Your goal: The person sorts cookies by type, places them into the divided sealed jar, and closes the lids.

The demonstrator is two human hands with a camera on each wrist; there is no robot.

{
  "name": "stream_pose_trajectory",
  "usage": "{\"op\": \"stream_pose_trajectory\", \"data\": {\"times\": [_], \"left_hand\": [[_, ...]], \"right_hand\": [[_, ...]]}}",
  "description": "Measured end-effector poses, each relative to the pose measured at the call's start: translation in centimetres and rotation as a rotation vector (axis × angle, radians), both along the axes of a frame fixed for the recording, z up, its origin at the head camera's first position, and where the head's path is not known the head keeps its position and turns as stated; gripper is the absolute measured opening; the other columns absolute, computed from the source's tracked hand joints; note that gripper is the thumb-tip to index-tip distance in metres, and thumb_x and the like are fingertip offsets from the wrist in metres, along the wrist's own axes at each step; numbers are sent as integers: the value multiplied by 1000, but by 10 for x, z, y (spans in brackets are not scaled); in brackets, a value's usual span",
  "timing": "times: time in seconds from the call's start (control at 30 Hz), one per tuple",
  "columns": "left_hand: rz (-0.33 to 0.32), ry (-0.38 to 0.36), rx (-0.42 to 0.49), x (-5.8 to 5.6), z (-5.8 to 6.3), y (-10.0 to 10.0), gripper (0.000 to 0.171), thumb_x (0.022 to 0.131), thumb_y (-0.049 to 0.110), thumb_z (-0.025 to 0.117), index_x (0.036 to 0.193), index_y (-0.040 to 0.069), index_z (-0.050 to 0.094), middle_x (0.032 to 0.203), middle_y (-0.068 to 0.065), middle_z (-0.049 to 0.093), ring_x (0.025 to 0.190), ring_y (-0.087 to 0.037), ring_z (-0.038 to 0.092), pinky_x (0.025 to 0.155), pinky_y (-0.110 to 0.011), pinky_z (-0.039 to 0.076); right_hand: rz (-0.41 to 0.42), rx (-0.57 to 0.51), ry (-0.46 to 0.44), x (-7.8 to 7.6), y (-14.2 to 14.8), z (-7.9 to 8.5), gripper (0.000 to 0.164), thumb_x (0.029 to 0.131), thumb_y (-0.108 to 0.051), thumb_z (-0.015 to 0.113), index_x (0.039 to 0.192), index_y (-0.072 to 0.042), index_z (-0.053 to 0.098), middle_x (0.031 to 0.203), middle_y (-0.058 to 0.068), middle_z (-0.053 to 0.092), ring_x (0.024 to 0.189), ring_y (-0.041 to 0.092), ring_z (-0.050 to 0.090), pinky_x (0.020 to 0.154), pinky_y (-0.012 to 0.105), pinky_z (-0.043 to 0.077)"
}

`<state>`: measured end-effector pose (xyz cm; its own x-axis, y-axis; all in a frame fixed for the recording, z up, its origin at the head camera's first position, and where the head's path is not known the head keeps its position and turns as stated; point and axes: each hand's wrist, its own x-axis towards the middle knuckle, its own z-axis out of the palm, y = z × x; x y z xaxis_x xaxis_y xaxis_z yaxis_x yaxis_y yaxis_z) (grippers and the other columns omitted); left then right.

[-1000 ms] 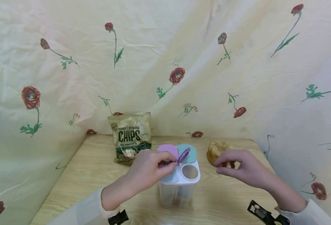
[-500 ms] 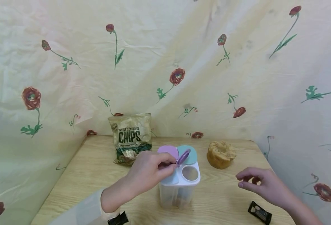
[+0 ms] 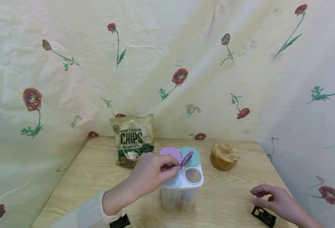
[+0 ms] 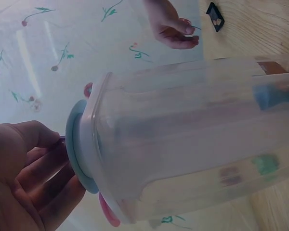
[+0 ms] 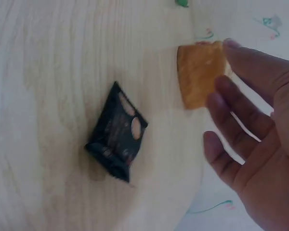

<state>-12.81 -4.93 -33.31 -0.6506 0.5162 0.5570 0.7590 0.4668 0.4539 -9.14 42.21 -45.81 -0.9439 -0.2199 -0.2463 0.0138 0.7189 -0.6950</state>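
Observation:
My left hand (image 3: 147, 175) pinches a small purple flip lid (image 3: 186, 159) on a clear plastic container (image 3: 181, 199) with a white top. That lid stands tilted up, and the round opening (image 3: 193, 175) beside it is uncovered. Lilac (image 3: 169, 153), teal (image 3: 191, 155) and pale blue (image 3: 173, 181) lids lie flat on the other compartments. Low in the container, blurred blue (image 4: 272, 95) and green (image 4: 266, 164) shapes show through the wall. My right hand (image 3: 275, 201), fingers loosely bent and holding nothing, hovers beside a small black packet (image 3: 263, 216) on the table.
A bag of kettle chips (image 3: 131, 137) stands at the back left of the wooden table (image 3: 79, 177). To the right of the container sits a ring-shaped bread (image 3: 224, 156). Flowered cloth (image 3: 156, 63) hangs behind and at both sides.
My right hand has moved from in front of the bread, toward me and to the right, near the black packet. The left hand stays on the raised purple lid.

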Motion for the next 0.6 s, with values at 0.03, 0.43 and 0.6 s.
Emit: {"op": "stream_pose_trajectory", "data": {"times": [0.03, 0.43, 0.6], "left_hand": [[-1, -1, 0, 0, 0, 0, 4, 90, 20, 76, 91, 21, 80, 82, 14, 76, 74, 8, 64, 67, -11, 50], [4, 5, -10, -1, 1, 0, 4, 91, 20, 76, 90, 21, 79, 81, 14, 75, 71, 8, 61, 65, -10, 47], [6, 11, -15, -1, 1, 0, 4, 91, 20, 75, 90, 22, 79, 82, 14, 76, 72, 8, 63, 66, -11, 48]], "right_hand": [[-2, -5, -29, 0, 2, -2, 37, 97, -26, 71, 125, -1, 69, 116, 13, 72, 90, -2, 63, 67, 27, 50], [24, -32, -165, -3, 23, -24, 44, 96, -27, 73, 127, 3, 66, 120, 19, 69, 92, 3, 63, 71, 28, 54], [53, -53, -190, -2, 27, -33, 43, 96, -26, 72, 125, 6, 65, 118, 17, 69, 90, -1, 61, 72, 25, 53]]}}
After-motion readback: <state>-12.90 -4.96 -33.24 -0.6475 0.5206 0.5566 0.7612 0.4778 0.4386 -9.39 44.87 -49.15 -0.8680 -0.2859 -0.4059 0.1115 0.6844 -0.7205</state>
